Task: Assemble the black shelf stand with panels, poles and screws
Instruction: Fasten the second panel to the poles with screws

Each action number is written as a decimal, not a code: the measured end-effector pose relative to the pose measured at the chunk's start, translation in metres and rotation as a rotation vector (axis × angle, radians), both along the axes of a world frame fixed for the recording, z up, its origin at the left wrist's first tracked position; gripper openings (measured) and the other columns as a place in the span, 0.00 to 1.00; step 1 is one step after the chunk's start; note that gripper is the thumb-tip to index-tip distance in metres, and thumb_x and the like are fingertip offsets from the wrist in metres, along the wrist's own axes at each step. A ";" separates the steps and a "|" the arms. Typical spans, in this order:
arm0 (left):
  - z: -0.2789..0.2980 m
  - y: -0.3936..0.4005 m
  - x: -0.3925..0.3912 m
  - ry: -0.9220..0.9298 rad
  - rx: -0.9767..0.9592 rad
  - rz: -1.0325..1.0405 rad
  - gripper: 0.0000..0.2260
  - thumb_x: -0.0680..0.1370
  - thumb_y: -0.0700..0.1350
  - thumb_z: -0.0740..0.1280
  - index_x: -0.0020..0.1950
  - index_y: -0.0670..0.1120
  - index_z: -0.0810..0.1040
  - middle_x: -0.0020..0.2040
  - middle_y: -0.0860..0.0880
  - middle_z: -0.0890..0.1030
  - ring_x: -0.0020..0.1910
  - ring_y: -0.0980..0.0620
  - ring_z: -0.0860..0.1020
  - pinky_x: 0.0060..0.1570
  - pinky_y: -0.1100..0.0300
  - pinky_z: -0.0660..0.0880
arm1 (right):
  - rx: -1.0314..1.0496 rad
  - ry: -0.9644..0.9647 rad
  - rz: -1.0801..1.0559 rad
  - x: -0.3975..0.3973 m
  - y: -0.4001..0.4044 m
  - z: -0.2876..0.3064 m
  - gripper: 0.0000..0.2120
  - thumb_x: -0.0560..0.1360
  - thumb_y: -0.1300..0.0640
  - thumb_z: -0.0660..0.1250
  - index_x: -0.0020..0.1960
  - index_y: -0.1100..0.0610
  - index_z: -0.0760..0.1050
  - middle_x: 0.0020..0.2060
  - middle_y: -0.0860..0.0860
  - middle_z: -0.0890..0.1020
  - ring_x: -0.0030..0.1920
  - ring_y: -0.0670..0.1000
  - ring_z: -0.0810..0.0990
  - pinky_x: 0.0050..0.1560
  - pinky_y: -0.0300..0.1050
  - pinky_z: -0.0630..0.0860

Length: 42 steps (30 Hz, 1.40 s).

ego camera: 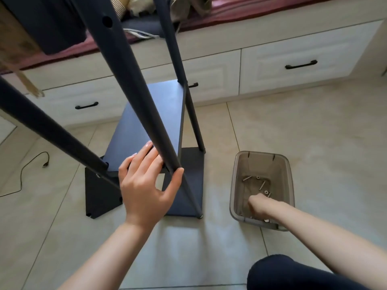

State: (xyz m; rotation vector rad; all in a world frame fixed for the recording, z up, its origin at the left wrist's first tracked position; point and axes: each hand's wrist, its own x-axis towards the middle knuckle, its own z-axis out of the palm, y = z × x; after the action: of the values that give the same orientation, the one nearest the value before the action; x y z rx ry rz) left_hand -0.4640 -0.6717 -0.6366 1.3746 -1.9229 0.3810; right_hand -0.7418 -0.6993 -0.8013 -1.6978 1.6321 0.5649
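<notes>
On beige tile, left hand (144, 185) cradles a round matte pole (134, 91) (loose grip); right hand's (256, 203) grip unclear inside the translucent bin (236, 185).

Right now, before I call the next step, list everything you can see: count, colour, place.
Poles: four in view, black, rising from the stand's corners toward the camera.
Shelf panels: two, black; upper one between the poles, lower one on the floor.
Bin: one, translucent grey, on the floor right of the stand.
Screws: several, silver, loose in the bin's bottom; exact count unclear.
Cable: one, black, on the tiles at left.
Drawers: three handles showing, white fronts with black handles, along the back.
Cushion: one, dark red, on the bench above the drawers.
Floor: beige tiles.
Knee: one, dark trousers, bottom right.
Left hand: holds the nearest pole.
Right hand: inside the bin, fingers hidden.
</notes>
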 end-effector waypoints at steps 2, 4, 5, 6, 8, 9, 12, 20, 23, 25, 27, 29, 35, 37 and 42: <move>0.000 0.000 0.000 0.007 -0.006 -0.005 0.16 0.79 0.55 0.66 0.57 0.45 0.85 0.63 0.50 0.82 0.67 0.48 0.77 0.64 0.44 0.69 | -0.008 0.043 0.045 -0.001 0.003 -0.010 0.13 0.76 0.68 0.61 0.60 0.65 0.75 0.52 0.60 0.77 0.56 0.60 0.80 0.46 0.43 0.72; 0.000 -0.001 -0.001 0.005 -0.012 -0.007 0.17 0.79 0.55 0.66 0.57 0.44 0.85 0.63 0.50 0.82 0.67 0.48 0.77 0.63 0.43 0.69 | -0.042 0.053 0.064 -0.002 0.003 -0.019 0.15 0.76 0.68 0.60 0.62 0.64 0.74 0.58 0.61 0.77 0.60 0.61 0.79 0.53 0.46 0.75; -0.001 -0.001 -0.001 0.004 -0.011 -0.007 0.17 0.80 0.55 0.66 0.57 0.44 0.84 0.63 0.50 0.82 0.67 0.47 0.77 0.63 0.43 0.69 | -0.053 0.054 0.072 -0.002 0.003 -0.022 0.15 0.77 0.68 0.60 0.63 0.63 0.74 0.60 0.61 0.76 0.60 0.61 0.79 0.56 0.48 0.75; -0.001 -0.001 -0.001 0.005 -0.009 -0.009 0.17 0.80 0.55 0.66 0.57 0.44 0.84 0.63 0.50 0.82 0.67 0.47 0.77 0.64 0.43 0.69 | -0.063 0.054 0.080 -0.002 0.003 -0.024 0.16 0.77 0.68 0.60 0.63 0.63 0.74 0.61 0.62 0.76 0.61 0.61 0.78 0.57 0.48 0.75; -0.001 -0.001 -0.001 0.006 -0.003 -0.013 0.17 0.80 0.55 0.66 0.57 0.44 0.84 0.63 0.49 0.82 0.67 0.47 0.77 0.64 0.42 0.70 | -0.076 0.064 0.096 -0.002 0.003 -0.027 0.16 0.77 0.68 0.60 0.64 0.63 0.74 0.61 0.62 0.76 0.61 0.62 0.78 0.57 0.48 0.75; -0.001 -0.001 -0.001 0.006 0.000 -0.013 0.17 0.80 0.55 0.66 0.57 0.44 0.84 0.63 0.49 0.82 0.67 0.47 0.77 0.63 0.42 0.70 | -0.083 0.071 0.099 -0.002 0.002 -0.028 0.17 0.77 0.68 0.60 0.64 0.63 0.74 0.61 0.62 0.76 0.61 0.62 0.79 0.57 0.48 0.75; -0.001 -0.001 -0.001 0.007 0.003 -0.014 0.17 0.80 0.56 0.65 0.57 0.44 0.84 0.63 0.49 0.81 0.68 0.47 0.77 0.64 0.44 0.69 | -0.099 0.080 0.102 -0.003 0.001 -0.027 0.16 0.77 0.69 0.59 0.64 0.64 0.73 0.61 0.62 0.76 0.61 0.62 0.78 0.57 0.48 0.75; 0.000 0.000 0.000 0.011 0.011 -0.021 0.17 0.79 0.56 0.66 0.58 0.45 0.84 0.63 0.49 0.81 0.68 0.47 0.77 0.64 0.45 0.69 | -0.184 -0.044 -0.022 -0.012 -0.005 -0.008 0.06 0.77 0.64 0.64 0.46 0.56 0.68 0.49 0.56 0.77 0.54 0.57 0.79 0.47 0.45 0.74; 0.002 0.001 0.000 0.016 0.029 -0.023 0.18 0.79 0.56 0.66 0.59 0.45 0.84 0.63 0.49 0.81 0.68 0.48 0.76 0.64 0.45 0.69 | -0.268 -0.188 -0.170 -0.015 -0.004 0.008 0.06 0.76 0.63 0.66 0.45 0.55 0.70 0.45 0.53 0.77 0.49 0.53 0.77 0.44 0.40 0.70; 0.005 0.002 0.000 0.017 0.049 -0.023 0.19 0.79 0.57 0.66 0.60 0.45 0.84 0.63 0.49 0.82 0.68 0.48 0.77 0.65 0.47 0.68 | -0.338 -0.271 -0.264 -0.016 -0.002 0.023 0.04 0.76 0.62 0.67 0.47 0.54 0.73 0.46 0.52 0.79 0.49 0.52 0.78 0.46 0.40 0.71; 0.010 0.004 0.001 0.005 0.072 -0.021 0.19 0.78 0.57 0.66 0.60 0.46 0.84 0.62 0.50 0.83 0.67 0.48 0.77 0.64 0.48 0.68 | -0.412 -0.361 -0.368 -0.013 0.002 0.043 0.03 0.77 0.60 0.69 0.45 0.55 0.76 0.42 0.51 0.82 0.44 0.48 0.80 0.42 0.36 0.72; 0.016 0.005 0.003 -0.020 0.115 -0.020 0.20 0.77 0.58 0.65 0.59 0.46 0.84 0.61 0.51 0.83 0.67 0.48 0.77 0.63 0.47 0.69 | -0.464 -0.517 -0.514 -0.005 0.006 0.067 0.03 0.76 0.61 0.69 0.44 0.58 0.79 0.36 0.50 0.84 0.35 0.45 0.82 0.34 0.32 0.73; 0.049 -0.001 0.008 -0.085 0.392 -0.046 0.18 0.75 0.64 0.66 0.52 0.51 0.80 0.51 0.55 0.81 0.58 0.48 0.77 0.60 0.48 0.74 | -0.301 -1.121 -0.857 0.042 0.021 0.141 0.07 0.82 0.60 0.63 0.55 0.65 0.75 0.43 0.59 0.86 0.41 0.52 0.86 0.44 0.45 0.83; 0.063 -0.007 0.009 -0.084 0.523 -0.061 0.17 0.73 0.64 0.70 0.52 0.53 0.77 0.50 0.56 0.77 0.56 0.49 0.73 0.60 0.46 0.73 | -0.262 -1.196 -0.853 0.064 0.028 0.162 0.08 0.83 0.57 0.61 0.55 0.62 0.73 0.45 0.56 0.86 0.46 0.52 0.86 0.48 0.47 0.83; 0.092 -0.014 0.000 -0.127 0.843 -0.056 0.28 0.75 0.62 0.70 0.73 0.58 0.68 0.74 0.54 0.64 0.76 0.46 0.55 0.75 0.33 0.55 | -0.303 -1.157 -0.799 0.112 0.029 0.176 0.07 0.84 0.52 0.57 0.54 0.55 0.71 0.47 0.49 0.86 0.53 0.49 0.84 0.61 0.54 0.78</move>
State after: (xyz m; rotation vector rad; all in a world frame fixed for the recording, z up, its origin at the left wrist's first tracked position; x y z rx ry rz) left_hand -0.4636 -0.6861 -0.5448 1.8223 -2.3385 -0.4444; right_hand -0.6303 -0.6703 -0.6253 -0.9956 1.3007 -0.9311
